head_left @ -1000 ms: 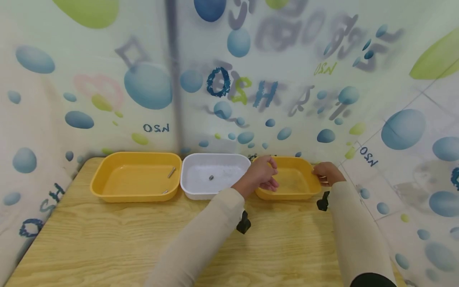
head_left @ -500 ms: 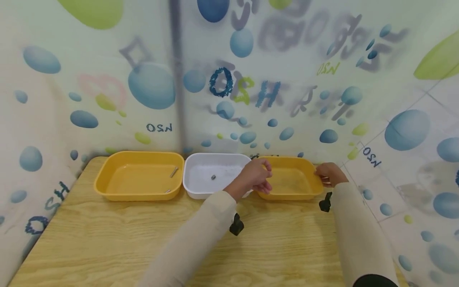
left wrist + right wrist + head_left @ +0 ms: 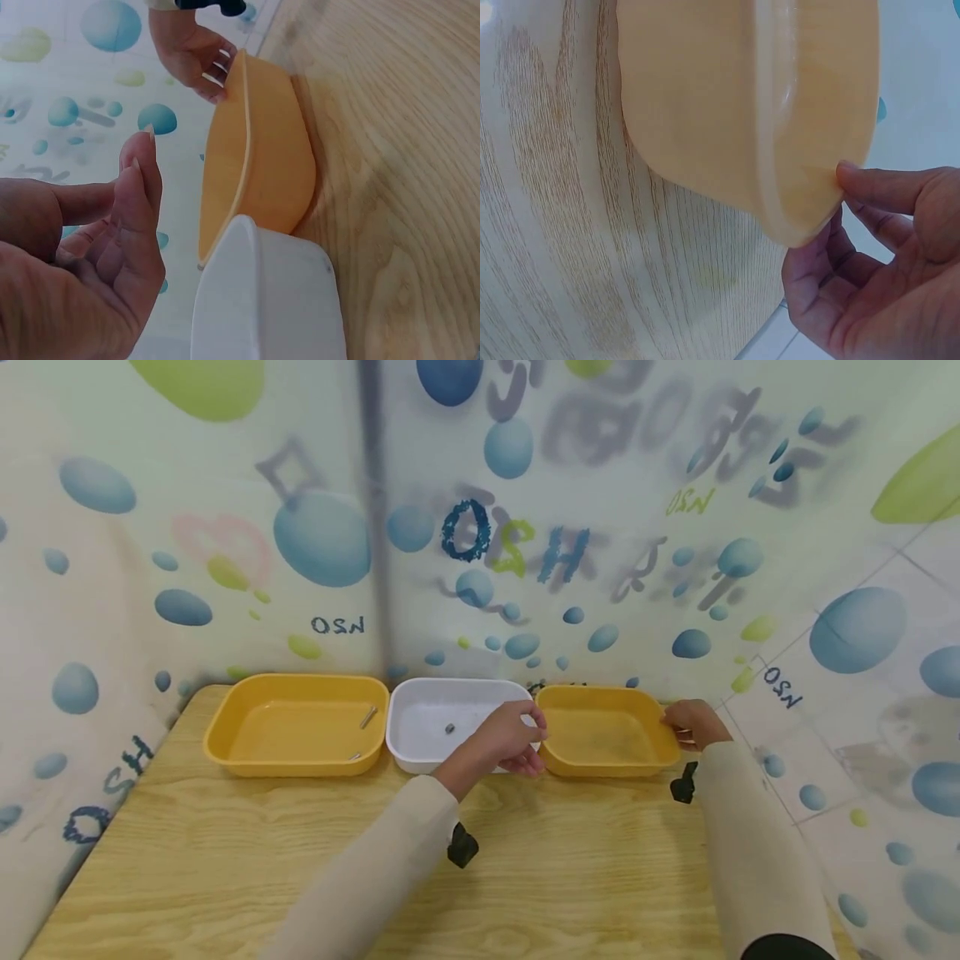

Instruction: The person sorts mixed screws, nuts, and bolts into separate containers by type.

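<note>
My left hand hovers over the right rim of a white tray. Its fingers are loosely curled, and the left wrist view shows nothing in my left hand. A small dark piece lies inside the white tray. My right hand grips the right rim of the right yellow tray. The right wrist view shows my right hand with thumb on the rim of that tray and fingers curled under it. The tray looks bare inside.
A second yellow tray stands left of the white one, with a metal pin and a smaller one in it. All three trays line the far edge of the wooden table, against a printed cloth backdrop.
My left hand has moved left, from above the right yellow tray to above the white tray's right rim. My right hand has kept its grip on the yellow tray.
</note>
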Motion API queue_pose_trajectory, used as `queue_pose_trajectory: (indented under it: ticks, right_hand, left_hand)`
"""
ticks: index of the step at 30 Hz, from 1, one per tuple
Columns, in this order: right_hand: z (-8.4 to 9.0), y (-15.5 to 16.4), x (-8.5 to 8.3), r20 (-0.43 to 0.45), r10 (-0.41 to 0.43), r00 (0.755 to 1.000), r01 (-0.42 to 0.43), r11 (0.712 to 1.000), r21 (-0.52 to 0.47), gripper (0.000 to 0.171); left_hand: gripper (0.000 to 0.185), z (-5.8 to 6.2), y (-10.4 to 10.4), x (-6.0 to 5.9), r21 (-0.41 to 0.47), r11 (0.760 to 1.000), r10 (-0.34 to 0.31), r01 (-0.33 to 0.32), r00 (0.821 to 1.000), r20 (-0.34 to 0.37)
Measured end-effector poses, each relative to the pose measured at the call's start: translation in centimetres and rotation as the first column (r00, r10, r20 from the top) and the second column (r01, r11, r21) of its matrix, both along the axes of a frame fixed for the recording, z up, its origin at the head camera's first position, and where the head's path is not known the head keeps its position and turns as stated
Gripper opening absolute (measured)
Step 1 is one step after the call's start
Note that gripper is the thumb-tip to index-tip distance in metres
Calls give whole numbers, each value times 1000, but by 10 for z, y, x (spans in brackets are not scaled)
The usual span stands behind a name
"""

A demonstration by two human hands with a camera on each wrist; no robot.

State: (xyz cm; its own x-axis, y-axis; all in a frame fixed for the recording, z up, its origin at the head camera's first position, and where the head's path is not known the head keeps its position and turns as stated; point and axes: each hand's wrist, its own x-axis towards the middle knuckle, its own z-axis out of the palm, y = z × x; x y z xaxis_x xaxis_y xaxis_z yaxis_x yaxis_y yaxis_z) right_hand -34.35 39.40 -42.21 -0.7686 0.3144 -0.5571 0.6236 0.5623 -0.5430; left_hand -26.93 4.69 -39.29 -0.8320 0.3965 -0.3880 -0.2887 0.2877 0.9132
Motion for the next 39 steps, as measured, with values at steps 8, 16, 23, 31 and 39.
queue_pose_trajectory:
  ticks: [8, 16, 23, 31, 39]
  right_hand:
    - [-10, 5, -9, 2, -23, 1000, 23, 1000, -3, 40]
    - [-9, 4, -4, -22, -26, 999, 27, 999, 20, 34]
    - [-8, 4, 0, -25, -42, 999, 43, 999, 24, 39]
    - [-10, 3, -1, -49, -26, 998, 27, 999, 17, 39]
    - [-11, 5, -3, -42, -39, 998, 40, 999, 10, 36]
  left_hand:
    - [5, -11, -33, 5, -59, 998, -24, 24, 1000, -9]
    - [12, -24, -56, 14, -128, 988, -91, 87, 995, -25]
    - [10, -45, -64, 28, -182, 976, -128, 118, 991, -41]
    - [7, -61, -76, 40, -256, 958, -155, 128, 984, -86]
    - [7, -73, -91, 47, -293, 949, -136, 117, 990, -45]
